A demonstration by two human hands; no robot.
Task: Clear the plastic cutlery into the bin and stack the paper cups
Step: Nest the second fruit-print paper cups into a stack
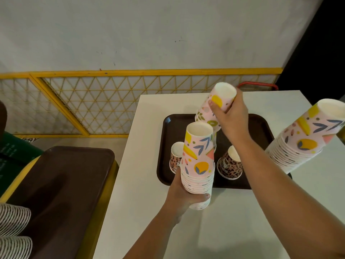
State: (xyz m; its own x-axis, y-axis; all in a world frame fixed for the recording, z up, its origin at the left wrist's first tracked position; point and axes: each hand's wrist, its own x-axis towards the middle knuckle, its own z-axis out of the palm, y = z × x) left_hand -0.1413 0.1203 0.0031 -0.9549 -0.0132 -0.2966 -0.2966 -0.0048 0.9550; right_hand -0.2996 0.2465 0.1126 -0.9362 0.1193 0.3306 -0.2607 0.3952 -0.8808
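My left hand (183, 198) grips the lower part of an upside-down stack of pink patterned paper cups (198, 161), held just above the white table's near side. My right hand (230, 118) holds a single pink patterned cup (216, 105), upside down and tilted, above the dark brown tray (261, 128). Two small leopard-print cups stand upside down on that tray, one (176, 156) behind the held stack and one (231, 164) beside my right forearm. No plastic cutlery is in sight.
A taller leaning stack of pink cups (303, 139) stands at the table's right edge. The white table (224, 230) ends on the left, where a second brown tray (61, 184) lies on a yellow-edged surface. White ribbed cup stacks (13, 230) lie at bottom left.
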